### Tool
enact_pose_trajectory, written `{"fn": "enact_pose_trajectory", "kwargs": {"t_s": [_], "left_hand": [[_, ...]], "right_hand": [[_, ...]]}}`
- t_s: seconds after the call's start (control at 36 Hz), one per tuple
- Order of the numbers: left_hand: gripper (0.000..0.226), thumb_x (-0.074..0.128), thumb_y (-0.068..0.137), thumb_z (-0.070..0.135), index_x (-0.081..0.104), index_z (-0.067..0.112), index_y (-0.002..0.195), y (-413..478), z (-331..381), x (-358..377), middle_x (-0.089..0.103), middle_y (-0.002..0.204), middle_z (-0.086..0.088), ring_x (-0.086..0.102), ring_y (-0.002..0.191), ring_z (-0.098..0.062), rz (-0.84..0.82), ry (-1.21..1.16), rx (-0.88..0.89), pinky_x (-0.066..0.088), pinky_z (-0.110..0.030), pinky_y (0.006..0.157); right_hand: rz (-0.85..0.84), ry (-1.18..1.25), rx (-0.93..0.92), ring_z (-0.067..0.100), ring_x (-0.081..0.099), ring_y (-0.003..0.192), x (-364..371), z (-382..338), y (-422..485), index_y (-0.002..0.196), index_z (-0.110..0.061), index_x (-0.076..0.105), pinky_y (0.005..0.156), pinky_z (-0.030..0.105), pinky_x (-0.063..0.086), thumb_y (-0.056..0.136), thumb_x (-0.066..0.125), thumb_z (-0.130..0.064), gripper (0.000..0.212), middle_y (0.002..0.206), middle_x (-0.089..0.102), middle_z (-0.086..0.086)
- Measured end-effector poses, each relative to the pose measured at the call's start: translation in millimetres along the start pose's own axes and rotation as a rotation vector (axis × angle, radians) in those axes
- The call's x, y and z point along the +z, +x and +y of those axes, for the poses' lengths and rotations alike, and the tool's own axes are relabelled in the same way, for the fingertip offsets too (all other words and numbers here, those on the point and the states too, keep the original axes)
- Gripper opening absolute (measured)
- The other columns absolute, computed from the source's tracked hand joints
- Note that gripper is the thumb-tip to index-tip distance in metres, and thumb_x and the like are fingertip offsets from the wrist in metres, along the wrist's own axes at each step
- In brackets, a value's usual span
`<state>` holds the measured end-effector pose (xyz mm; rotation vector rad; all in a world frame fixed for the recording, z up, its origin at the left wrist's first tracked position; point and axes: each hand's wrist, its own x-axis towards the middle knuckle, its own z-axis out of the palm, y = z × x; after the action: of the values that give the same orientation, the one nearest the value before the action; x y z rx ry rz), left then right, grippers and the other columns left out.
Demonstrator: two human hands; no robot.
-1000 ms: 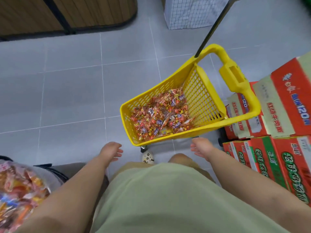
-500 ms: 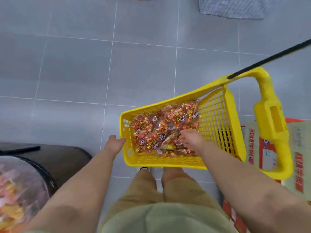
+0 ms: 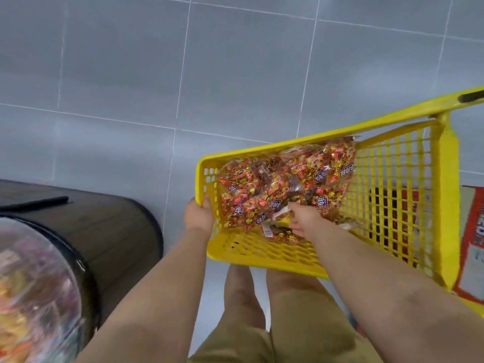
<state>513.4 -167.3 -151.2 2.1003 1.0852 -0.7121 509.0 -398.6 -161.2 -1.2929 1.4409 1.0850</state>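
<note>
Apparent removal step: left hand [image 3: 197,218] grips the basket [image 3: 248,154] at its 9 o'clock corner, right hand [image 3: 303,221] pinches the candy bag [image 3: 282,184]; next, probably lift clear.

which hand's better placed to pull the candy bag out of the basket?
Right. The right hand is inside the yellow basket, gripping the candy bag at its near edge. The left hand grips the basket's near-left rim corner, off the bag, and looks better used steadying it.
</note>
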Motion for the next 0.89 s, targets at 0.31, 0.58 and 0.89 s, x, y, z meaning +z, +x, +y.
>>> {"fn": "enact_pose_trajectory", "kwargs": {"t_s": [0.31,0.58,0.89], "left_hand": [[0.041,0.046,0.099,0.038,0.058,0.003,0.116,-5.1,2.6,-14.1,0.063,0.113,-0.020,0.060,0.106,-0.037,-0.121,0.010,-0.014,0.047,-0.042,0.091],[0.026,0.066,0.090,0.025,0.061,0.012,0.111,-67.6,42.5,-43.8,0.061,0.089,-0.002,0.059,0.085,-0.017,-0.010,-0.205,0.336,0.042,-0.015,0.072],[0.043,0.065,0.086,0.004,0.055,0.010,0.128,-69.7,32.7,-61.3,0.072,0.108,0.000,0.069,0.094,-0.015,-0.962,-0.267,-0.072,0.059,-0.031,0.068]], "right_hand": [[0.098,-0.222,-0.214,0.021,0.061,0.076,-25.6,8.9,-17.4,0.115,0.001,0.058,0.073,0.035,0.053,0.094,0.048,-0.016,0.029,0.093,0.067,0.013],[-0.208,-0.146,-0.344,0.014,0.070,0.063,-66.4,23.0,-108.7,0.109,-0.006,0.060,0.061,0.023,0.057,0.090,0.059,-0.011,0.019,0.079,0.070,0.009],[-0.471,-0.010,-0.345,0.020,0.064,0.104,-31.3,-1.6,-97.5,0.105,-0.012,0.067,0.091,0.036,0.052,0.087,0.064,-0.032,0.027,0.109,0.067,0.006]]}}
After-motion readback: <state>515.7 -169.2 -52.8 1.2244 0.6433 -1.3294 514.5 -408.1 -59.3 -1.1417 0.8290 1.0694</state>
